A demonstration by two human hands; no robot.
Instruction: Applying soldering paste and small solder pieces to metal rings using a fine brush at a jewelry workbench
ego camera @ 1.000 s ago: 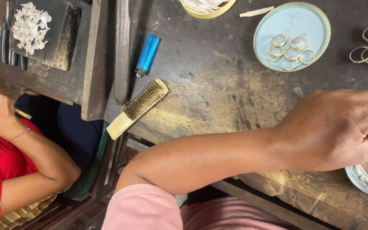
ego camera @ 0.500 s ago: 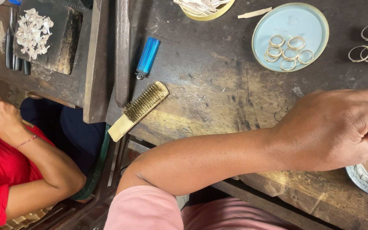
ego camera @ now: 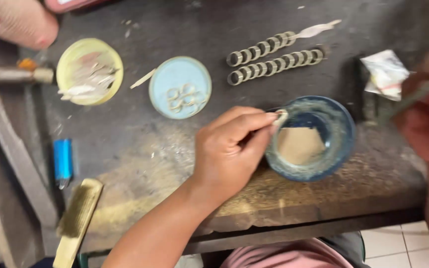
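1. Left hand [ego camera: 229, 149]: fingers pinched together on a small pale ring [ego camera: 280, 117], held right at the near-left rim of the blue bowl [ego camera: 341, 149].
2. Blue bowl: round, shallow, standing near the front edge of the dark workbench [ego camera: 140, 164]; cloudy tan liquid or powder lies in its bottom.
3. Right hand [ego camera: 425, 119]: blurred at the right edge of the view, closed around a thin rod-like tool [ego camera: 413, 97] that points toward the bowl; the grip itself cannot be made out in detail.
4. Two rows of metal rings [ego camera: 274, 57]: strung side by side, lying behind the bowl, well apart from both hands.
5. Light blue lid [ego camera: 162, 82]: left of the left hand, holding a few loose rings.
6. Yellow lid [ego camera: 73, 52]: further left, with pale scraps inside.
7. Blue lighter [ego camera: 62, 161]: on the bench at the left.
8. Wire brush [ego camera: 78, 218]: at the bench's front-left edge, just below the lighter.
9. Crumpled white packet [ego camera: 386, 73]: behind the right hand.
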